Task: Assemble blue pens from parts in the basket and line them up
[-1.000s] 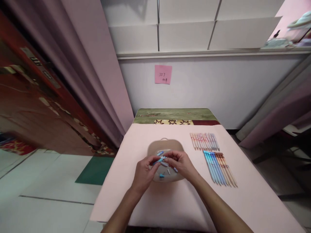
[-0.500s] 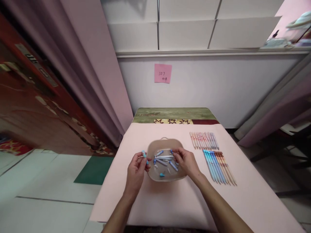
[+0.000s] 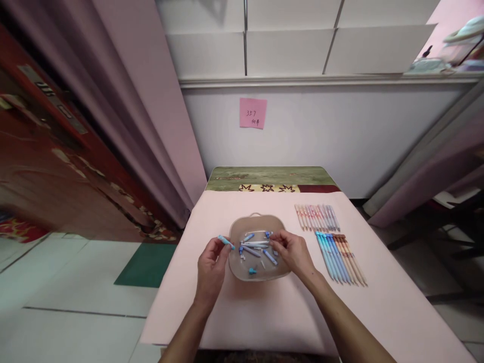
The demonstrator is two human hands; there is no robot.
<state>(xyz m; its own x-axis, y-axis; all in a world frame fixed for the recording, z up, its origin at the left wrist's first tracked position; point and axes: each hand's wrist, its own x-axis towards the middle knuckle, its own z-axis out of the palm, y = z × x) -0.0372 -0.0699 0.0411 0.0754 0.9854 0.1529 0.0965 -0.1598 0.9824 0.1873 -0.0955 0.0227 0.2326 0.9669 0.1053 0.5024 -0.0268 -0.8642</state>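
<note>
My left hand (image 3: 212, 264) pinches a light blue pen barrel (image 3: 226, 242) at the left rim of a beige plastic basket (image 3: 234, 229). Over the basket's right side, the thumb and fingers of my right hand (image 3: 293, 251) are closed together; whatever they hold is too small to make out. A dark blue pen part (image 3: 267, 234) lies just beside those fingertips. In the basket are several loose pen parts: a blue barrel (image 3: 269, 257), a grey-blue barrel (image 3: 251, 251), slim white refills (image 3: 254, 243) and a turquoise push-button top (image 3: 252, 271).
Right of the basket, a row of blue and brown-topped pens (image 3: 340, 259) lies on the pink tablecloth (image 3: 189, 302). Behind it is a second row of pale patterned pens (image 3: 316, 218). A pink note (image 3: 253, 113) is stuck on the wall beyond the table.
The light blue barrel in my left hand has tipped from steep to flatter. My right hand has shifted slightly, showing more of the dark blue part beside its fingertips.
</note>
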